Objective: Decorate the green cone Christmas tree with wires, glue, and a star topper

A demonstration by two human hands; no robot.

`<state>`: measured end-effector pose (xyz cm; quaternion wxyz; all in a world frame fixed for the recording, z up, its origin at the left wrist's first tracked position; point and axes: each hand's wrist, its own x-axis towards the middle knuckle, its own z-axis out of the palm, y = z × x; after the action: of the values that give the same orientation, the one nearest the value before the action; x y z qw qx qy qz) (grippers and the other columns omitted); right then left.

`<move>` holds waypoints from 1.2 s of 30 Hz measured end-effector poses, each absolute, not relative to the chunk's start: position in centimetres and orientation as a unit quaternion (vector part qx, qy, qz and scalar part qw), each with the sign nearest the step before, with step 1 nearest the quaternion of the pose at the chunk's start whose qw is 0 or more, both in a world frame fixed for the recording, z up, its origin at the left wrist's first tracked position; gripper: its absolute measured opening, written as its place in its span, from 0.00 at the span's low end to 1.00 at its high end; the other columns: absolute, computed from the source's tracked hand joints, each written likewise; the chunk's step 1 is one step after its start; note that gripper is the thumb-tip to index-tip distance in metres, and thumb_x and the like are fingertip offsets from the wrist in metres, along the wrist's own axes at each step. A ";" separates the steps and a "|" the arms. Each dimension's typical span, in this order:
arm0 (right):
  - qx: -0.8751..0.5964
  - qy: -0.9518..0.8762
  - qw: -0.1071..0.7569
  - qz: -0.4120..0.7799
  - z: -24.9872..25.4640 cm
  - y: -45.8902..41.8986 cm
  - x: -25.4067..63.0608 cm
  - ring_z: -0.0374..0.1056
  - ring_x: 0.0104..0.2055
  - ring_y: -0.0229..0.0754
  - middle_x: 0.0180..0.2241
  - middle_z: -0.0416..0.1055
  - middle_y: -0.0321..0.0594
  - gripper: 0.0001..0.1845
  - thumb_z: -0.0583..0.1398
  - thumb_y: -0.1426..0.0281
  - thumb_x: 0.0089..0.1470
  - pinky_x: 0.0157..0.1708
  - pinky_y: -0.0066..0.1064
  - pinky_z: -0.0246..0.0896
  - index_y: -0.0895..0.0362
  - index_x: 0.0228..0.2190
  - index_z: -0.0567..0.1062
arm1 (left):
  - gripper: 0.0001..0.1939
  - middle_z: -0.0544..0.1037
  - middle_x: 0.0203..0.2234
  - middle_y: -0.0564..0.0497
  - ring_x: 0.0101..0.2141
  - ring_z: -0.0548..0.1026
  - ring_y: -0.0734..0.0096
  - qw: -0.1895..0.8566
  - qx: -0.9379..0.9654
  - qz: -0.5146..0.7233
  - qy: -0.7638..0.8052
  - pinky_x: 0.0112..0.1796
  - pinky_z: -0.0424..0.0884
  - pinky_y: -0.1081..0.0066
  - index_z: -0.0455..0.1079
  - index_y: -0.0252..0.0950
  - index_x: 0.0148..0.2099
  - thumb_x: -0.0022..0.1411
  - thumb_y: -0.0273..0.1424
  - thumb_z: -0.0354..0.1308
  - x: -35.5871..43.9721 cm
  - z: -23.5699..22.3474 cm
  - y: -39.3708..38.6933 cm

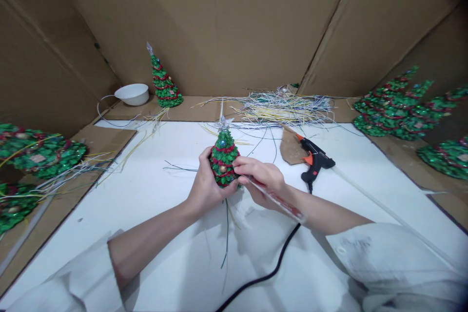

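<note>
A small green Christmas tree point(223, 155) with red garland, small baubles and a clear star on top stands in the middle of the white table point(153, 234). My left hand point(205, 186) is wrapped round its left side and base. My right hand point(260, 175) presses its fingertips on the tree's right side and also holds a clear tube with red bits inside point(278, 201), which lies along my wrist. Thin wires hang from under the tree.
A black and orange glue gun point(315, 161) lies on a cardboard scrap point(290, 148) to the right, its cord trailing toward me. A heap of wires point(281, 106), a finished tree point(164, 83), a white bowl point(132, 93) and piles of trees point(402, 107) line the cardboard edges.
</note>
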<state>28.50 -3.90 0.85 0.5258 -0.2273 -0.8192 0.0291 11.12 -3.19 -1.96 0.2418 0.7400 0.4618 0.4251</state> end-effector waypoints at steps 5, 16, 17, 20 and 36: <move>-0.238 -0.824 0.514 -0.007 -0.3 -3.8 28.7 0.74 0.39 0.34 0.43 0.75 0.44 0.09 0.56 0.72 0.59 0.34 0.20 0.69 0.57 0.43 0.69 | 0.43 0.66 0.49 0.41 0.47 0.72 0.58 0.255 0.736 0.423 0.463 0.44 0.72 0.58 0.40 0.38 0.60 0.49 0.36 0.63 11.2 -1.8 -3.3; -0.223 -0.797 0.555 -0.085 3.7 -4.1 29.1 0.67 0.23 0.37 0.23 0.71 0.38 0.06 0.54 0.74 0.58 0.24 0.29 0.63 0.57 0.37 0.71 | 0.46 0.64 0.53 0.39 0.52 0.70 0.53 0.265 0.724 0.430 0.469 0.49 0.69 0.54 0.42 0.38 0.61 0.48 0.37 0.66 11.1 -2.1 -3.3; -0.217 -0.793 0.566 -0.067 3.6 -4.2 29.2 0.67 0.23 0.36 0.22 0.71 0.37 0.07 0.54 0.74 0.58 0.24 0.28 0.63 0.57 0.39 0.70 | 0.46 0.64 0.53 0.39 0.52 0.70 0.53 0.267 0.723 0.428 0.471 0.49 0.69 0.53 0.42 0.38 0.61 0.48 0.37 0.66 11.1 -2.0 -3.3; -0.202 -0.797 0.566 -0.053 2.9 -4.4 29.3 0.70 0.24 0.36 0.23 0.73 0.36 0.10 0.56 0.75 0.57 0.25 0.27 0.66 0.55 0.41 0.69 | 0.46 0.64 0.53 0.38 0.51 0.70 0.53 0.269 0.724 0.424 0.473 0.49 0.68 0.53 0.42 0.38 0.61 0.48 0.37 0.66 11.1 -2.0 -3.3; -0.186 -0.841 0.451 -0.235 1.7 -4.2 28.5 0.69 0.26 0.38 0.23 0.72 0.39 0.07 0.57 0.78 0.55 0.24 0.29 0.69 0.60 0.38 0.68 | 0.43 0.65 0.50 0.38 0.49 0.71 0.56 0.235 0.743 0.443 0.442 0.45 0.71 0.57 0.41 0.37 0.61 0.51 0.38 0.64 11.0 -2.3 -3.2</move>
<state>28.54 -4.21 1.65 0.4508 -0.1858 -0.8409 -0.2349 11.01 -3.20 -2.27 0.2354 0.7434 0.4422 0.4431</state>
